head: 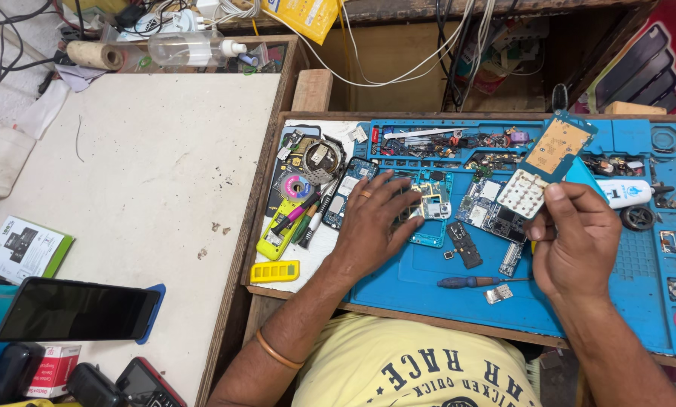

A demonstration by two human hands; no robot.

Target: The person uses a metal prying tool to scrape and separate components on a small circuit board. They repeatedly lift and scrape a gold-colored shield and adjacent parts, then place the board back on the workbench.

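Keypad sheet (522,193), white, pinched in the right hand (575,241) at 3 o'clock; left hand (375,222) lies open, fingers spread on circuit boards (428,203) over the blue mat (428,279)
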